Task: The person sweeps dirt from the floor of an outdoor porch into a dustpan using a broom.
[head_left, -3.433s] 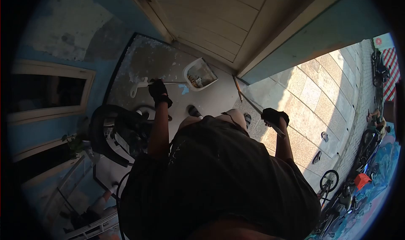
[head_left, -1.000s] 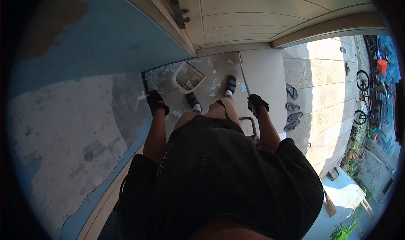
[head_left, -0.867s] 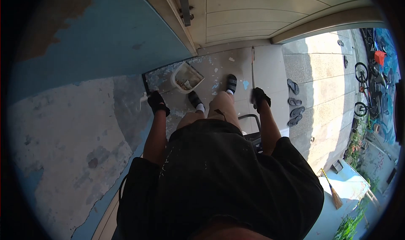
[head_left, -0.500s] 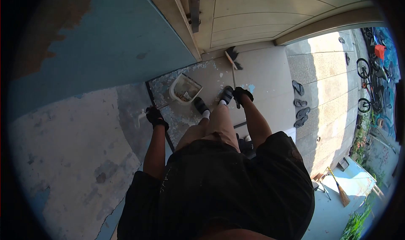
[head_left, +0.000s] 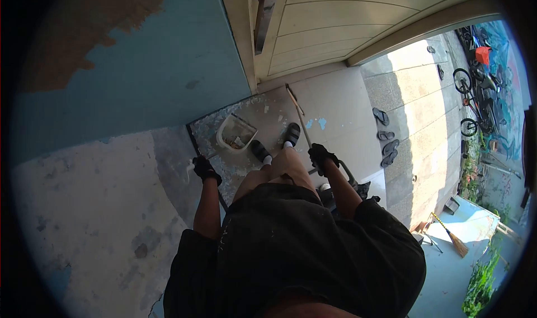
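Observation:
My right hand, in a black glove, is closed around the handle of a broom. The broom's narrow head rests on the floor near the door's foot, and its bristles are hard to see. On the left, my black-gloved left hand grips the long handle of a white dustpan; a pale, bent handle end sticks out past the fingers. Inside the dustpan lie debris and pale flakes. It stands on the floor in front of my sandalled feet, by the wall corner. Blue paint chips lie right of the broom.
A peeling blue wall rises at the left, beside a cream door with a metal handle. Several dark sandals line the paving at right. Farther off are a bicycle and a straw broom.
The broom head has moved toward the dustpan side and turned, its bristles now less visible. My right hand is lower in view. The whole view has shifted slightly.

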`<action>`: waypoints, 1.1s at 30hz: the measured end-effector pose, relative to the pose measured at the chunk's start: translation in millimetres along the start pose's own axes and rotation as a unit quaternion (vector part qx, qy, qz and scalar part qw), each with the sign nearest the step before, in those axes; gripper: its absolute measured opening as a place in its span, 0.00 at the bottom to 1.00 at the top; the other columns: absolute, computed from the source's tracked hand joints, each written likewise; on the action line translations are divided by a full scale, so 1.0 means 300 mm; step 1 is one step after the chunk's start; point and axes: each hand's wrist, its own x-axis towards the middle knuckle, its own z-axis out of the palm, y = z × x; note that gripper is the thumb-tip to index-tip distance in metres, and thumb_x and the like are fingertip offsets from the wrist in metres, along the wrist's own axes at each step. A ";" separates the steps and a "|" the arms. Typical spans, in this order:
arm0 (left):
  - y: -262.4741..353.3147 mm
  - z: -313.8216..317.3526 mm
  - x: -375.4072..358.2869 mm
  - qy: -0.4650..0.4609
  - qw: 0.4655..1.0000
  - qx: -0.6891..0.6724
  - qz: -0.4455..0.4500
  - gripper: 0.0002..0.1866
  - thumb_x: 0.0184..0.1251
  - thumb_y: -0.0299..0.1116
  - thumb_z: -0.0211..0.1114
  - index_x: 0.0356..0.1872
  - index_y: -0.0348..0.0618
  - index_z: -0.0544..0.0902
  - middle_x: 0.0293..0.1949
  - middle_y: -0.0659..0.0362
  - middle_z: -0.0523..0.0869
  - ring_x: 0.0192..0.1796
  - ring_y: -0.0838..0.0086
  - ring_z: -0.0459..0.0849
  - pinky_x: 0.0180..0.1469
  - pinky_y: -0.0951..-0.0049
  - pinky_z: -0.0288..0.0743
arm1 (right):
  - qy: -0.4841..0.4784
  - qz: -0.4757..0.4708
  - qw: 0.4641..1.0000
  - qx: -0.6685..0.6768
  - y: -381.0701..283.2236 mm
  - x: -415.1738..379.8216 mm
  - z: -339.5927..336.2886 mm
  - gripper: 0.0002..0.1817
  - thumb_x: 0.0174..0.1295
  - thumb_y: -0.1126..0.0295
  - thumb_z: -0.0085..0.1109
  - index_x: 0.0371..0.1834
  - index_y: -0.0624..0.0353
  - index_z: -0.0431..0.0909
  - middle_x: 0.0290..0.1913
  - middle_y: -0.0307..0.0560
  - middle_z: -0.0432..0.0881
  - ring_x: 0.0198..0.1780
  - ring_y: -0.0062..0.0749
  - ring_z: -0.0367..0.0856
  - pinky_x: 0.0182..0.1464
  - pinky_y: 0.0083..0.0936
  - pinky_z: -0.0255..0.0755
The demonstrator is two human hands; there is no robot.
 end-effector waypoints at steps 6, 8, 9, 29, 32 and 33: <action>0.209 -0.054 0.054 -0.042 0.929 -0.302 -0.208 0.09 0.65 0.34 0.57 0.34 0.38 0.78 0.34 0.57 0.80 0.35 0.66 0.75 0.42 0.65 0.71 | -0.003 0.003 0.989 0.149 0.056 0.071 -0.028 0.06 0.61 0.64 0.48 0.35 0.54 0.68 0.23 0.42 0.68 0.20 0.31 0.68 0.19 0.32 0.64; 0.233 -0.059 0.080 -0.040 0.867 -0.401 -0.292 0.13 0.65 0.37 0.58 0.37 0.35 0.77 0.36 0.55 0.81 0.37 0.64 0.76 0.44 0.64 0.72 | 0.029 -0.001 0.989 0.144 0.025 0.001 -0.032 0.06 0.62 0.64 0.49 0.33 0.53 0.68 0.22 0.41 0.68 0.19 0.31 0.68 0.18 0.31 0.63; 0.239 -0.069 0.089 -0.042 0.867 -0.405 -0.289 0.13 0.65 0.37 0.58 0.37 0.35 0.77 0.36 0.55 0.81 0.37 0.64 0.76 0.44 0.64 0.72 | 0.034 0.009 0.985 0.167 0.006 -0.038 -0.045 0.07 0.62 0.64 0.50 0.32 0.54 0.68 0.22 0.40 0.68 0.20 0.29 0.67 0.19 0.30 0.63; 0.167 0.183 0.121 -0.068 0.794 -0.486 -0.360 0.17 0.70 0.41 0.56 0.42 0.36 0.81 0.43 0.53 0.84 0.42 0.63 0.79 0.46 0.65 0.72 | 0.037 0.024 0.984 -0.175 -0.069 0.288 0.192 0.09 0.60 0.68 0.50 0.38 0.60 0.76 0.27 0.52 0.79 0.27 0.40 0.82 0.27 0.37 0.74; 0.130 0.245 0.124 -0.084 0.888 -0.358 -0.276 0.18 0.69 0.42 0.58 0.44 0.34 0.80 0.44 0.52 0.85 0.43 0.62 0.80 0.46 0.66 0.73 | -0.058 0.061 0.978 -0.190 0.028 0.341 0.283 0.13 0.58 0.70 0.51 0.46 0.60 0.75 0.34 0.53 0.79 0.31 0.42 0.78 0.30 0.41 0.73; 0.138 0.246 0.120 -0.086 0.888 -0.356 -0.279 0.18 0.69 0.42 0.58 0.44 0.34 0.80 0.44 0.52 0.85 0.43 0.62 0.80 0.46 0.66 0.73 | -0.049 -0.029 0.978 -0.198 0.067 0.327 0.294 0.14 0.58 0.70 0.51 0.47 0.60 0.74 0.29 0.48 0.76 0.26 0.36 0.74 0.26 0.35 0.71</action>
